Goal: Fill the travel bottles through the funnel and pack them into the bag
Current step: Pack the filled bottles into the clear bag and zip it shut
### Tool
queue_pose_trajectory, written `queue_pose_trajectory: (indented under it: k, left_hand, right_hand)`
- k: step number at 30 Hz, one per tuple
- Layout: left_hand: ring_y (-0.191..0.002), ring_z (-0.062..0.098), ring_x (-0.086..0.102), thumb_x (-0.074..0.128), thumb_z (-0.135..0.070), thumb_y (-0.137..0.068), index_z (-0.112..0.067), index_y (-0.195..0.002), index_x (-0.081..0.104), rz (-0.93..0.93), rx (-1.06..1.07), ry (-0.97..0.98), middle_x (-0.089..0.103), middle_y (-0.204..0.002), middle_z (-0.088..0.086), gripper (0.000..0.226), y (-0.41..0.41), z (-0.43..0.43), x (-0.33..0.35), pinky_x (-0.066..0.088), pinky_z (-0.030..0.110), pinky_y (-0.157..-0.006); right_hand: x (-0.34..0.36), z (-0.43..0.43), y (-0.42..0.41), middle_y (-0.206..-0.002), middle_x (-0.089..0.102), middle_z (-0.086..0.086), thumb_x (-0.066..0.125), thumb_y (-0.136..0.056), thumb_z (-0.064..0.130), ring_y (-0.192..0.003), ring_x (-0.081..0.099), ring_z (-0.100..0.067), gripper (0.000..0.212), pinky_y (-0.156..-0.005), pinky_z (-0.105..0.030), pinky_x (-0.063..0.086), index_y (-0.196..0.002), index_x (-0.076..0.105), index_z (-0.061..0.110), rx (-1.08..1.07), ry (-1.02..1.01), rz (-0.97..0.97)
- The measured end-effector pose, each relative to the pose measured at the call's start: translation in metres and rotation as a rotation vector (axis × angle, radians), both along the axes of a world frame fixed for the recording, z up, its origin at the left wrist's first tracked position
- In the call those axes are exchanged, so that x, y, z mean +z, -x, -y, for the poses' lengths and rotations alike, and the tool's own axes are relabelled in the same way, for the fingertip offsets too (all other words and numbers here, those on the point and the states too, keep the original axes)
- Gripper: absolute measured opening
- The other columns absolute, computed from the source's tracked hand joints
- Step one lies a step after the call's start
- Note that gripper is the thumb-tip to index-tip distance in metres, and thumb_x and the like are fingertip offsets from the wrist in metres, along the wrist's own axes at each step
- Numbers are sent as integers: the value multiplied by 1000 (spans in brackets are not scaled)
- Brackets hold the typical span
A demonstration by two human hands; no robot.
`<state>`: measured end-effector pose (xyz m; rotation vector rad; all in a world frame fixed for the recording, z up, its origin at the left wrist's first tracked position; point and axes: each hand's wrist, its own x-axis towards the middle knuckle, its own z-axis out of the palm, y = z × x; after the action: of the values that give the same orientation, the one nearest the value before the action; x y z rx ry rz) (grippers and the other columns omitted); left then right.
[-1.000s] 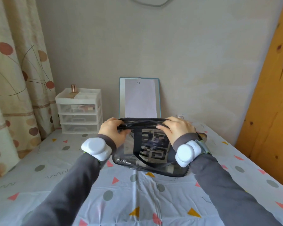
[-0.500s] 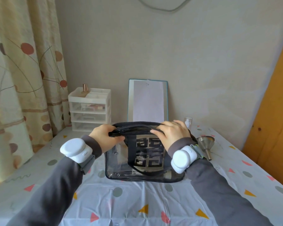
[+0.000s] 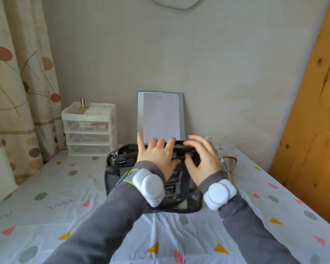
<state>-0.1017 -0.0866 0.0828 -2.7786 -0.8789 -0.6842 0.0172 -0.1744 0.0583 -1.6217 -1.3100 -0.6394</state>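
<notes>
A clear toiletry bag [image 3: 118, 180] with black trim and a black printed pattern stands upright mid-table. My left hand [image 3: 156, 155] lies on its top edge with fingers curled over the black rim and the index finger sticking up. Close beside it, my right hand [image 3: 202, 159] curls over the same rim, thumb on the near side. A metal funnel [image 3: 228, 162] lies on the cloth just right of the bag. The top of a small clear bottle [image 3: 207, 138] peeks out behind my right hand. What is inside the bag is hidden by my wrists.
A white drawer unit [image 3: 89, 128] with a copper-capped bottle [image 3: 83, 102] stands at the back left. A blue-edged board [image 3: 161, 115] leans on the wall behind the bag. A curtain [image 3: 17, 82] hangs left, and a wooden panel [image 3: 312, 111] stands right. The patterned tablecloth [image 3: 65, 206] covers the table.
My left hand has slid along the bag's top from its left end to the middle, beside my right hand. The bag's left end now shows uncovered.
</notes>
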Motion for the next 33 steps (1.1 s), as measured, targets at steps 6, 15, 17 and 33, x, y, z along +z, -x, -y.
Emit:
queue_pose_trajectory:
  k: [6,15,17,33]
  left_hand:
    - [-120,24,41,40,-9,-90,-23,-126,41,35,12,47,52,-117,-1,39,-26,-1,4,-1,51,-113]
    - [-108,21,50,38,-13,-96,-22,-114,56,154,-59,89,60,-105,-3,28,-24,-7,7,6,41,-115]
    - [-109,20,50,37,-14,-97,-22,-115,56,161,-58,99,61,-107,-3,28,-23,-7,7,5,40,-115]
    - [-103,19,54,43,-18,-95,-24,-110,62,268,-123,128,65,-102,-6,25,-13,-13,2,20,35,-109]
  right_hand:
    - [-24,17,-51,-102,59,-8,49,-93,19,-89,51,-21,20,-70,-18,29,-106,59,8,-144,110,-680]
    - [-53,2,-70,-57,54,-8,48,-89,6,-59,50,-24,27,-50,-19,47,-63,56,9,78,-13,-1479]
    - [-53,0,-73,-53,58,-6,48,-92,9,-54,55,-21,27,-37,-16,46,-66,55,8,104,6,-1576]
    - [-78,-6,-85,-66,49,-8,42,-96,13,-59,45,-20,31,-55,-30,39,-66,50,12,155,228,-1585]
